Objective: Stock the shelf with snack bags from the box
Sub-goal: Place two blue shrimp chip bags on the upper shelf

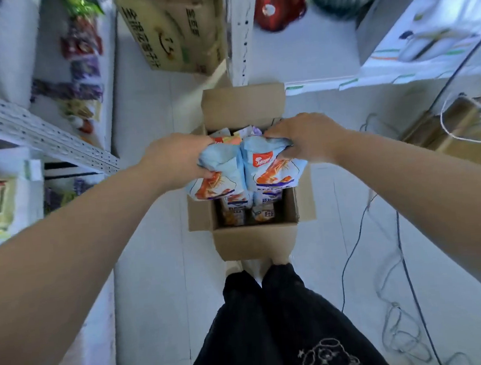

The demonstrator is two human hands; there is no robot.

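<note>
An open cardboard box [255, 238] stands on the floor in front of my feet, with several snack bags [247, 210] inside. My left hand [178, 158] grips the top of a light blue snack bag with an orange shrimp picture [219, 178], held above the box. My right hand [304, 137] grips a second matching blue bag [272, 168] beside the first. Both bags hang over the box opening and hide part of its contents. A white shelf [36, 132] with perforated edge runs along the left, with snack packs on it.
A larger printed cardboard box [169, 29] stands on the floor at the back. Hanging snack packs [83, 65] line the left rack. Cables [392, 300] lie on the floor to the right. A white shelf upright [240, 32] rises behind the open box.
</note>
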